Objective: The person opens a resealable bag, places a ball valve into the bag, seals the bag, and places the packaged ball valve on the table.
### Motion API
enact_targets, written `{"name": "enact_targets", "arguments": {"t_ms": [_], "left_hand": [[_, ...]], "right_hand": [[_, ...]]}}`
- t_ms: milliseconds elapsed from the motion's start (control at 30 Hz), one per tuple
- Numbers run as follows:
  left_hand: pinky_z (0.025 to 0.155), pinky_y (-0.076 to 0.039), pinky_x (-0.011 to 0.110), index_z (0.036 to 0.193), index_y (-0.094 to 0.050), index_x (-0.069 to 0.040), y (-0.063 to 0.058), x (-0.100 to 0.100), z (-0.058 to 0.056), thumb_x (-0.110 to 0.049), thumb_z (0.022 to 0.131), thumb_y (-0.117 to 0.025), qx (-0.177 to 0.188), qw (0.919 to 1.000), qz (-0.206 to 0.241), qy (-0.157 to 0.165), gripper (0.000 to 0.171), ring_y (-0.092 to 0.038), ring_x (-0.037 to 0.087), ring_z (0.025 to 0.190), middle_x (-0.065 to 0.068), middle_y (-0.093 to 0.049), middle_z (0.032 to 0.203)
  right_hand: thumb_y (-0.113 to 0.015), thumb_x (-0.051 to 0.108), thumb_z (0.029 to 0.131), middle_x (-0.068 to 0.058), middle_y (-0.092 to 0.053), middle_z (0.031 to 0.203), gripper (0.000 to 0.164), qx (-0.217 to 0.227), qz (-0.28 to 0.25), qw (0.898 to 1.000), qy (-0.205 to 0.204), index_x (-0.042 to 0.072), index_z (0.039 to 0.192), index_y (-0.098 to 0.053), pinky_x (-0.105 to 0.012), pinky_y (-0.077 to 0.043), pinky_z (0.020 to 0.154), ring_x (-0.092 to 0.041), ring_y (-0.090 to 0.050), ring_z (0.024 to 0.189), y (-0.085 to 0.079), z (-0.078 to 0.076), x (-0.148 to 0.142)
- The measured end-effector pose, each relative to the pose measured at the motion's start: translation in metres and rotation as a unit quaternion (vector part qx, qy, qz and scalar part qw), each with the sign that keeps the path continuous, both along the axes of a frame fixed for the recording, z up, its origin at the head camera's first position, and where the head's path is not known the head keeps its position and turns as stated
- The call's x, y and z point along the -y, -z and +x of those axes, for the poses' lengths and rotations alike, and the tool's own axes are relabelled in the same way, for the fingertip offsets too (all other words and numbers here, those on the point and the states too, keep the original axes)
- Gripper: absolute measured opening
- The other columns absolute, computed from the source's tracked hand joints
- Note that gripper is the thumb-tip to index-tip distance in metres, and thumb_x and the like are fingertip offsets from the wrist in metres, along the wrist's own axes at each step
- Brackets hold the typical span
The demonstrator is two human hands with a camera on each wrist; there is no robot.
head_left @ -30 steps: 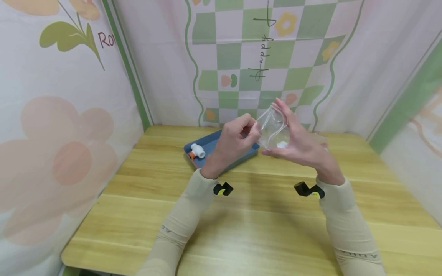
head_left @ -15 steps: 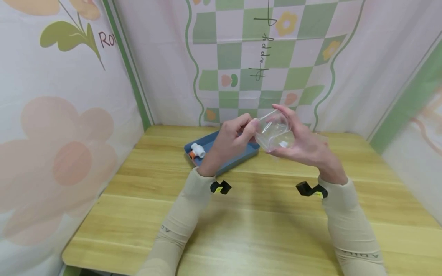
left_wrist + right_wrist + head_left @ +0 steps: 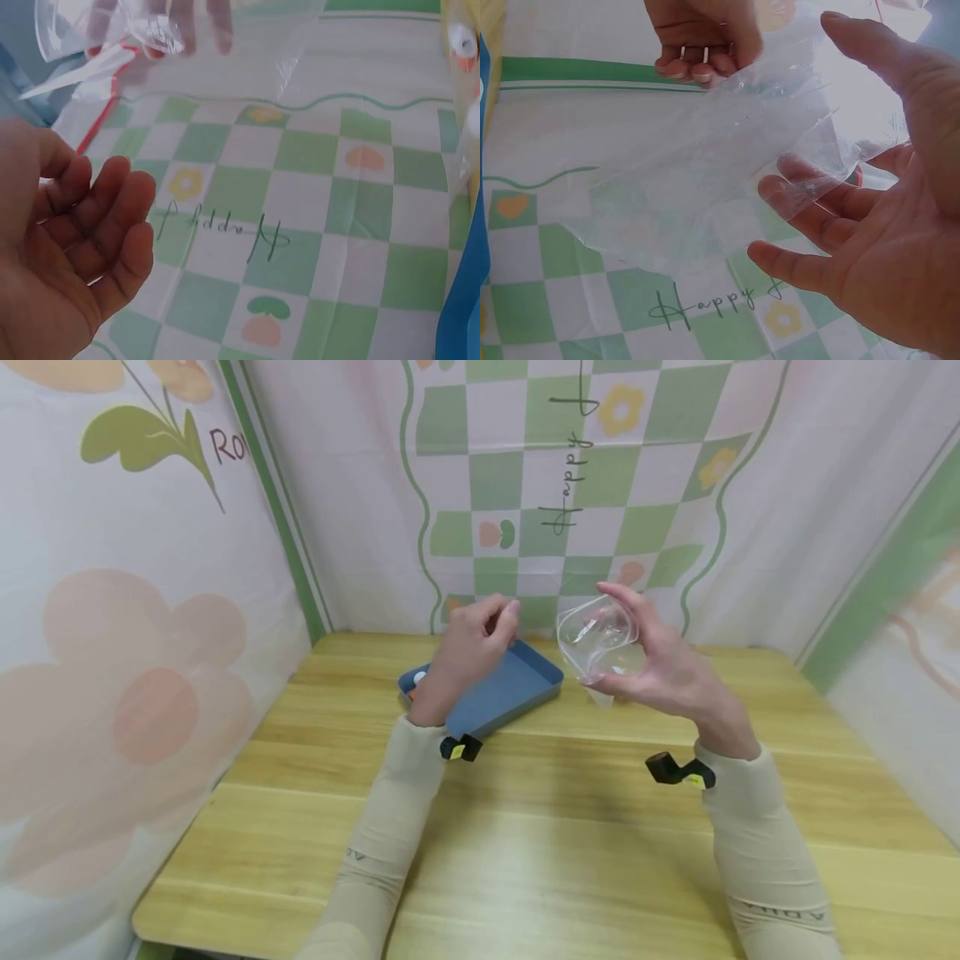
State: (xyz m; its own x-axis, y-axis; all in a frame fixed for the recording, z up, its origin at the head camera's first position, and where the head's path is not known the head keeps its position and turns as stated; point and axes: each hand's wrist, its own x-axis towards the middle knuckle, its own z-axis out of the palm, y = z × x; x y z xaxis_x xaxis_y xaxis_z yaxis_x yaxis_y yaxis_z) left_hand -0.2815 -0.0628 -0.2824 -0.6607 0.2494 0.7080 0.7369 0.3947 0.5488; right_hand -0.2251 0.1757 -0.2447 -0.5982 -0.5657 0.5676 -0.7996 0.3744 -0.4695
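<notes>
My right hand (image 3: 678,681) holds a clear plastic zip bag (image 3: 588,639) above the back of the table, its mouth spread wide between thumb and fingers. In the right wrist view the bag (image 3: 697,157) hangs from that hand's fingers, see-through and creased. My left hand (image 3: 468,643) is apart from the bag, over the blue tray (image 3: 551,691). Its fingers (image 3: 120,259) curl loosely around nothing in the left wrist view. A white ball valve (image 3: 419,677) with an orange handle lies at the tray's left end, mostly hidden by my left wrist.
The wooden table (image 3: 540,852) reaches toward me below both forearms. A printed fabric curtain (image 3: 510,485) hangs right behind it, with another curtain (image 3: 150,610) along the left side. Each sleeve cuff carries a small black wrist camera (image 3: 461,747).
My left hand has let go of the bag's edge and moved left over the tray, covering most of the valve. The bag's mouth has become rounder, still in my right hand.
</notes>
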Motion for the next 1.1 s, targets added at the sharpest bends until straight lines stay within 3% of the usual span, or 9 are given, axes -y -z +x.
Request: {"name": "enact_targets", "arguments": {"t_ms": [167,300,467,600,767,933,1100], "left_hand": [[0.048,-0.036,0.025,0.072,-0.055,-0.015,0.004,0.013,-0.011,-0.027,0.098,-0.043,0.029,0.9987,-0.025,-0.035,0.032,-0.042,0.012,0.049,-0.003,-0.054,0.063],[0.051,-0.036,0.026,0.072,-0.051,-0.014,0.008,0.025,-0.02,-0.024,0.098,-0.043,0.059,0.9925,-0.084,-0.066,0.029,-0.043,0.015,0.05,-0.001,-0.049,0.061],[0.054,-0.035,0.028,0.076,-0.047,-0.013,0.019,0.042,-0.032,-0.029,0.097,-0.043,0.154,0.9688,-0.173,-0.087,0.027,-0.043,0.017,0.056,0.003,-0.046,0.065],[0.057,-0.037,0.03,0.086,-0.05,-0.013,0.031,0.054,-0.042,-0.032,0.097,-0.042,0.216,0.9518,-0.2,-0.087,0.023,-0.046,0.019,0.062,0.004,-0.051,0.073],[0.064,-0.041,0.031,0.096,-0.053,-0.016,0.043,0.063,-0.05,-0.04,0.096,-0.041,0.238,0.9427,-0.209,-0.106,0.027,-0.05,0.018,0.073,0.001,-0.055,0.085],[0.064,-0.041,0.032,0.093,-0.054,-0.013,0.048,0.068,-0.054,-0.04,0.096,-0.043,0.259,0.9315,-0.229,-0.115,0.029,-0.05,0.02,0.071,0.004,-0.055,0.083],[0.069,-0.042,0.033,0.103,-0.055,-0.012,0.056,0.073,-0.06,-0.038,0.096,-0.044,0.29,0.9113,-0.263,-0.127,0.029,-0.052,0.02,0.077,0.003,-0.058,0.094]], "right_hand": [[-0.077,-0.011,0.065,-0.015,-0.053,0.117,0.098,-0.002,0.01,1.0,0.006,0.007,0.144,-0.021,-0.019,-0.044,0.078,-0.021,-0.05,0.104,0.001,0.0,0.001],[-0.076,-0.012,0.065,-0.017,-0.054,0.115,0.096,-0.012,0.009,1.0,0.0,0.004,0.143,-0.022,-0.015,-0.044,0.075,-0.017,-0.05,0.101,0.0,0.001,0.0],[-0.076,-0.01,0.067,-0.015,-0.053,0.114,0.095,0.0,0.014,1.0,0.011,0.008,0.144,-0.023,-0.016,-0.043,0.077,-0.014,-0.048,0.101,-0.001,0.003,0.001],[-0.076,-0.009,0.069,-0.014,-0.054,0.114,0.094,0.01,0.018,1.0,0.019,0.011,0.144,-0.023,-0.02,-0.042,0.079,-0.013,-0.048,0.1,-0.001,0.004,0.001],[-0.076,-0.008,0.068,-0.015,-0.054,0.114,0.094,0.006,0.024,1.0,0.014,0.009,0.144,-0.024,-0.02,-0.043,0.077,-0.015,-0.05,0.099,0.0,0.003,0.0],[-0.076,-0.008,0.068,-0.015,-0.055,0.115,0.094,0.003,0.03,0.999,0.014,0.008,0.143,-0.023,-0.018,-0.046,0.069,-0.015,-0.051,0.097,0.0,0.001,0.0],[-0.076,-0.008,0.069,-0.017,-0.054,0.116,0.093,0.013,0.031,0.999,0.012,0.008,0.143,-0.023,-0.019,-0.048,0.066,-0.021,-0.052,0.1,-0.001,0.003,0.0]]}}
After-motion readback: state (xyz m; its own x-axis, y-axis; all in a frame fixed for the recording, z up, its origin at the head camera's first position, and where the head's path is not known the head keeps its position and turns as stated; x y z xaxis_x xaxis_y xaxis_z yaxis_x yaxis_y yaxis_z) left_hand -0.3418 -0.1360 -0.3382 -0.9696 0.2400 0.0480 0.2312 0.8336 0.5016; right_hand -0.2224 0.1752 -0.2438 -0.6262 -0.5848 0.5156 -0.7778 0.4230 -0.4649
